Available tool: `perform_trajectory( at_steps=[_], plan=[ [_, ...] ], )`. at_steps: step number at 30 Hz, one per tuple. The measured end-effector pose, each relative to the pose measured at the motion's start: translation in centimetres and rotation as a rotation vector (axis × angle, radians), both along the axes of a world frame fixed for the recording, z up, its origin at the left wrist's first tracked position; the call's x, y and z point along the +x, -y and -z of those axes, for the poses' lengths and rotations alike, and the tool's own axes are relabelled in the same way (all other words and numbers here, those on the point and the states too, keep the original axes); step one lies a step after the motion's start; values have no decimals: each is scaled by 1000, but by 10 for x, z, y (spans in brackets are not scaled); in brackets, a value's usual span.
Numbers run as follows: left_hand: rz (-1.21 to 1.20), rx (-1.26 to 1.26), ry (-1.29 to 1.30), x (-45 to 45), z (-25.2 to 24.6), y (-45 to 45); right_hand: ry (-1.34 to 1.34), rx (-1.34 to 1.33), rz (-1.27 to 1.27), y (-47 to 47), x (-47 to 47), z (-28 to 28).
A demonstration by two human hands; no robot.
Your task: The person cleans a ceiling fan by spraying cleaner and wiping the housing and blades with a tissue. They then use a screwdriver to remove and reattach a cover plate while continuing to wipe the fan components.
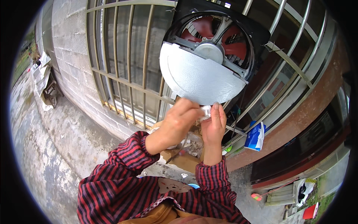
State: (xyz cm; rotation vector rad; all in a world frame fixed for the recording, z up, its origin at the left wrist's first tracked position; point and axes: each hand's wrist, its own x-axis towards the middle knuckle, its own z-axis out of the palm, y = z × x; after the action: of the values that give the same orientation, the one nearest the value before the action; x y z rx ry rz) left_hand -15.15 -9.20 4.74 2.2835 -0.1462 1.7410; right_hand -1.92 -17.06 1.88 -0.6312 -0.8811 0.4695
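Note:
A half-round silver flap (204,75) covers the lower part of an exhaust fan with red blades (235,49) and a round grey motor (210,51). At the flap's lower edge, my left hand (179,123) is curled with its fingertips on a crumpled white tissue (206,111). My right hand (214,124) is just to the right, its thumb at the flap's bottom rim and its fingers behind. The tissue lies between the two hands. Motion blur softens my left fingers.
Metal window bars (130,56) flank the fan's black housing (258,29). A blue tissue pack (255,135) rests on the sill at right. Below my hands is a cardboard box (181,162) with crumpled waste. A broom (256,196) and a red bucket (310,211) are at lower right.

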Motion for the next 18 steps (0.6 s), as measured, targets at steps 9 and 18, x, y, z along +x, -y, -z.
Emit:
perform_trajectory(
  at_steps=[9,18],
  plan=[
    [-254,52,157,30,-76,-27,96,135,-67,-2,-3,-8],
    [36,81,-18,55,-44,35,-2,98,78,8,-3,6]
  ],
)
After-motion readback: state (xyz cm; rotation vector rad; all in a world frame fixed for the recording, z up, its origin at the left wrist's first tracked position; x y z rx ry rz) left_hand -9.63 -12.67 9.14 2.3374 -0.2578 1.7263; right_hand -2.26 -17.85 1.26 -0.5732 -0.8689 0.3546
